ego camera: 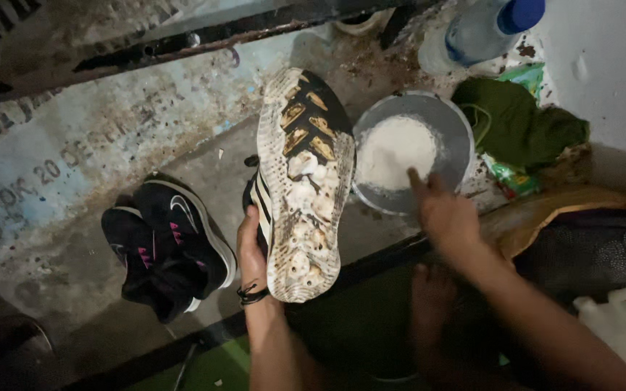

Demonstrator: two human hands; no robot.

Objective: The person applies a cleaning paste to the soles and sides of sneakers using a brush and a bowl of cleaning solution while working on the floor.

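My left hand (250, 250) grips a dirty sports shoe (303, 181) by its side, sole turned up toward me. The sole is white and black, smeared with mud and white foam. My right hand (443, 213) reaches over the near rim of a round metal bowl (458, 127), fingers pointing into the white powder (396, 150) inside it. The bowl stands just right of the shoe on the wet concrete floor.
A pair of black sneakers (168, 246) with pink marks lies at the left. A green cloth (519, 123) sits right of the bowl, a plastic bottle with a blue cap (483, 29) behind it. A dark metal bar (182, 43) runs across the top.
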